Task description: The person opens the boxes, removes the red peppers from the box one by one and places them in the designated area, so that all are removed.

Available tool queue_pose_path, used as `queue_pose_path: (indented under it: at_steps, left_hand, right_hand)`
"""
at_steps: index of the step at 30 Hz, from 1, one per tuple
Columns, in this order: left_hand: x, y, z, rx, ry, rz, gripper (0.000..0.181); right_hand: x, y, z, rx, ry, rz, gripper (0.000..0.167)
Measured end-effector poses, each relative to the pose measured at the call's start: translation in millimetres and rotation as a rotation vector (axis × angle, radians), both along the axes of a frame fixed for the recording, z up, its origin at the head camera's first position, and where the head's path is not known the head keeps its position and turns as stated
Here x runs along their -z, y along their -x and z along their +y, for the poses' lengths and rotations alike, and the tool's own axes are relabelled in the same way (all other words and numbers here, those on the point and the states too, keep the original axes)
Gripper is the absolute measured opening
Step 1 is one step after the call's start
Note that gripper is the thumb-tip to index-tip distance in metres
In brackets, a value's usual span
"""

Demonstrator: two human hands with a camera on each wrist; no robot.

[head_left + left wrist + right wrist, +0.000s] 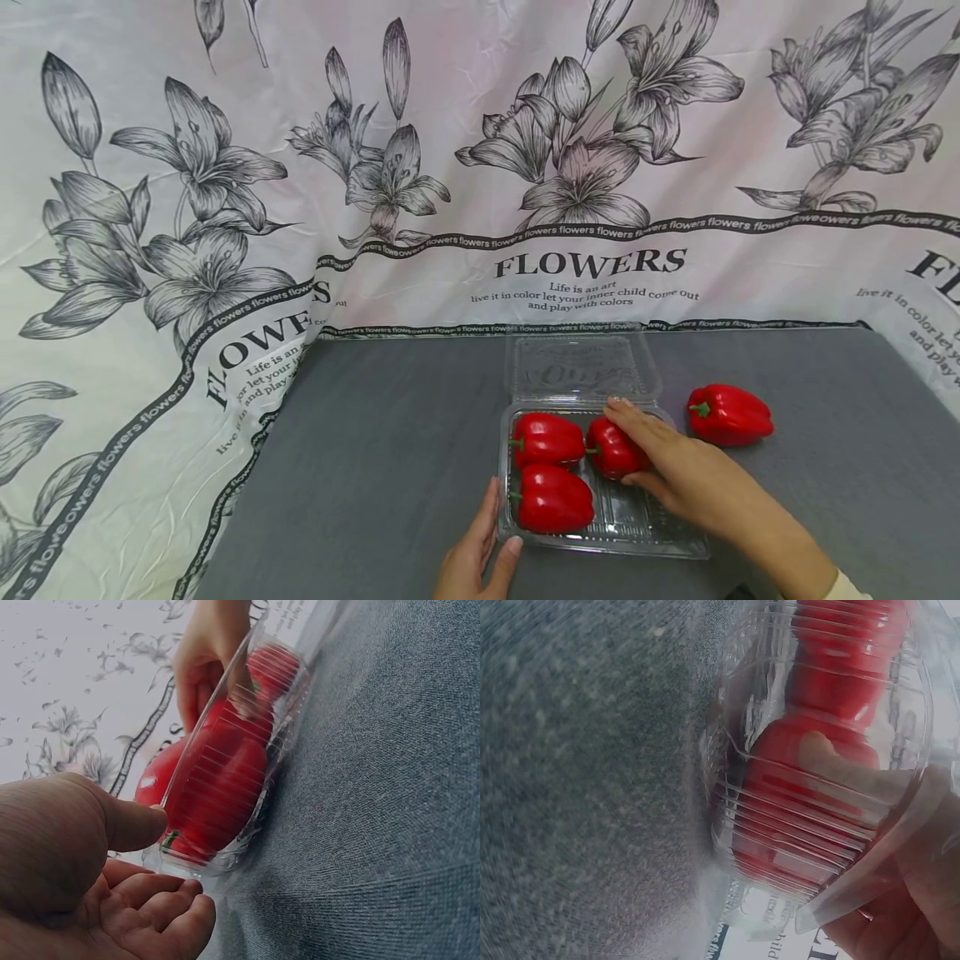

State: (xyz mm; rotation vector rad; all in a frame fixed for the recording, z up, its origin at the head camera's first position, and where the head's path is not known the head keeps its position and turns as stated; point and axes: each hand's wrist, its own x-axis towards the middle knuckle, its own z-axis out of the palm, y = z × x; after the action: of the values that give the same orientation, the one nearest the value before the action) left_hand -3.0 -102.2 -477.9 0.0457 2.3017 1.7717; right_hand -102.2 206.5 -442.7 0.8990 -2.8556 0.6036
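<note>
A person's right hand [663, 454] is grasping the right-hand red pepper [611, 442] inside a clear plastic container [600, 543], its grip closing thumb and fingers about the sides. The left hand [476, 546] is keeping a loose grip, its fingers lying along the container's left wall and its thumb resting by the near-left corner. The container is sitting around the middle of the grey tabletop [390, 450], and its hinged lid [581, 367] is lying open toward the tabletop's far edge.

The head view is giving the whole layout: the far-left red pepper [549, 439] is resting at the container's far-left corner, just beside the grasped one, and the near-left red pepper [557, 500] is filling the near-left corner, with both stems pointing to the left wall. A loose red pepper [729, 415] is lying outside the container, toward the tabletop's far-right corner. Behind the far edge, a flower-printed cloth [585, 275] is hanging.

The left wrist view is adding the container's ribbed side wall and the left thumb touching its rim, with the other fingers bending slightly below. The right wrist view is showing, through the clear plastic, the right thumb pressing on the grasped pepper, a contact that the head view is partly hiding; whether that pepper is touching the container's floor is staying unclear
</note>
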Motion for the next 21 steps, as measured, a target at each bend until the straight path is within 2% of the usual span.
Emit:
queue_pose_path:
  at_steps: [5, 21]
  left_hand:
    - [0.7, -0.6, 0.7, 0.012, -0.007, 0.040, 0.082]
    - [-1.9, 1.3, 1.0, 0.010, -0.014, -0.029, 0.085]
  right_hand:
    - [-2.9, -0.1, 1.0, -0.002, 0.014, -0.017, 0.098]
    - [-4.0, 1.5, 3.6, -0.011, 0.048, -0.030, 0.098]
